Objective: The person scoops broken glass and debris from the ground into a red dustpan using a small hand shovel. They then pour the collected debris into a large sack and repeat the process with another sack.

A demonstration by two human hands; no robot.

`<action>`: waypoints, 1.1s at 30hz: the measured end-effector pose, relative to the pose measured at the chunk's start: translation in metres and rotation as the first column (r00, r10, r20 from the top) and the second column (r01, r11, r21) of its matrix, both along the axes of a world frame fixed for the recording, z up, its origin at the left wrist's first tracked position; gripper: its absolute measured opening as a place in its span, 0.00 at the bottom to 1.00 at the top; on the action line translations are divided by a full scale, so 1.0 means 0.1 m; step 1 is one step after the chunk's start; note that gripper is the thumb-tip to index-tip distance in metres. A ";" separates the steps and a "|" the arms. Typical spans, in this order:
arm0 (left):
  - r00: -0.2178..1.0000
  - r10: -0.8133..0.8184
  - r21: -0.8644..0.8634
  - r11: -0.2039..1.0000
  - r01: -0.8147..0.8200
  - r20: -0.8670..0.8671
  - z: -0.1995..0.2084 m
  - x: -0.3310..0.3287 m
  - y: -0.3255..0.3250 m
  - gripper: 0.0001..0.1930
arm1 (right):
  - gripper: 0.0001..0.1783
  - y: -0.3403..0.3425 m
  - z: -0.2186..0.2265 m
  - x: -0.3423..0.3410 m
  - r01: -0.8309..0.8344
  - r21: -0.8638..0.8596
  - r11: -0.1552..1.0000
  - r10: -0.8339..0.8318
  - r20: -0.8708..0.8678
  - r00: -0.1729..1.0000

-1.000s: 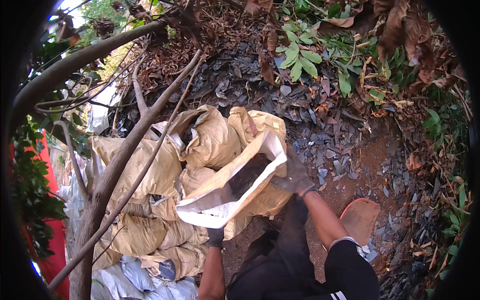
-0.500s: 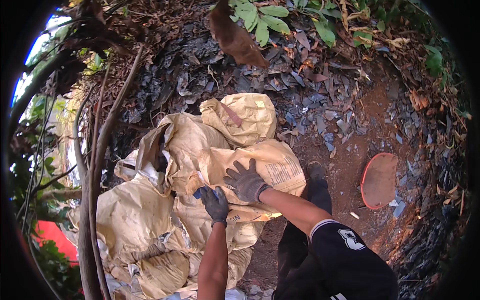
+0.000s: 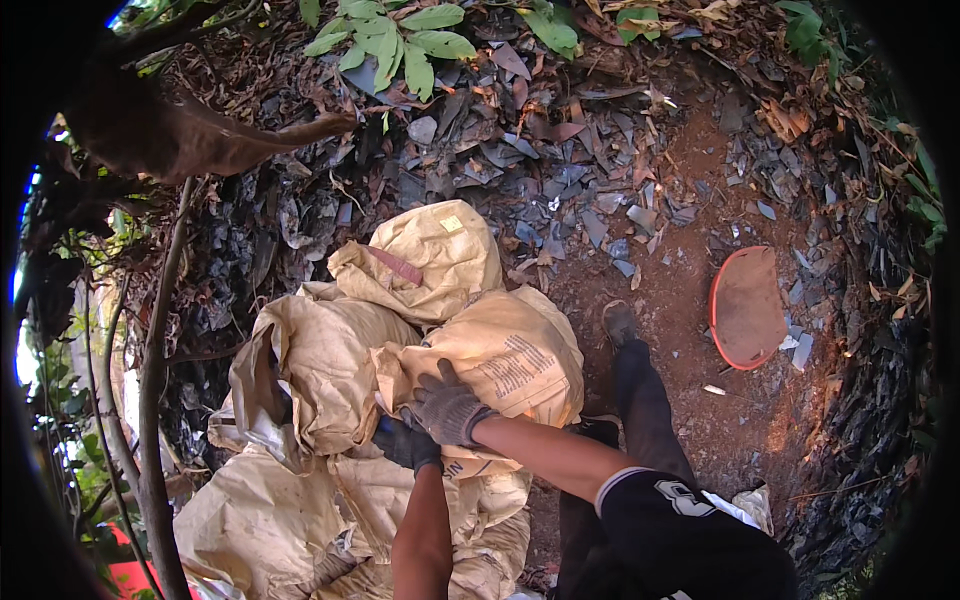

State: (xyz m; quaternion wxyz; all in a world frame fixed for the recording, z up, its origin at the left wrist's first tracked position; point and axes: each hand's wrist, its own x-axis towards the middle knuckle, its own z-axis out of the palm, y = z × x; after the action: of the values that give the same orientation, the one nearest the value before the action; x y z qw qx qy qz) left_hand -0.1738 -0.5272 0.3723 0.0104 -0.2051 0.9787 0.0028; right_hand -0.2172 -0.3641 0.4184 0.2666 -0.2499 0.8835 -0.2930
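Observation:
My right hand (image 3: pixel 450 405), in a grey knit glove, lies on a full tan sack (image 3: pixel 510 365) near its loose left end. Its fingers are apart and slightly bent over the fabric. Just below and left of it, my left hand (image 3: pixel 408 443), in a dark glove, is closed at the lower edge of that sack. A bit of blue shows by its fingers; what they hold is partly hidden by the fabric and the other hand. More tan sacks lie around: a bulging sack (image 3: pixel 335 370) to the left and a sack with a yellow patch (image 3: pixel 440 255) beyond.
A red-rimmed scoop-shaped pan (image 3: pixel 748 310) lies on the dirt at right. Dark flat shards (image 3: pixel 590 190) and dry leaves cover the slope beyond. A thin tree trunk (image 3: pixel 155 400) stands at left, and a large brown leaf (image 3: pixel 200 135) hangs near the view. My leg (image 3: pixel 650 410) stands beside the sacks.
The view has shifted, so the sacks sit further left and lower. My hands have come closer together, the right now overlapping the left at the sack's end.

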 end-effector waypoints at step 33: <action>0.736 -0.635 -0.073 0.743 0.665 0.234 -0.16 -0.35 0.16 0.41 | 0.33 0.43 -0.39 1.09 0.124 0.047 0.991 -0.121 -0.061 0.991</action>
State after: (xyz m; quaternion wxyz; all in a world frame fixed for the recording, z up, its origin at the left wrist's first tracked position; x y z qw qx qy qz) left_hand -0.2088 -0.5117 0.3558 0.0901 0.1512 0.9798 -0.0954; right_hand -0.1078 -0.3214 0.3791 0.2284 -0.1967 0.9117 -0.2792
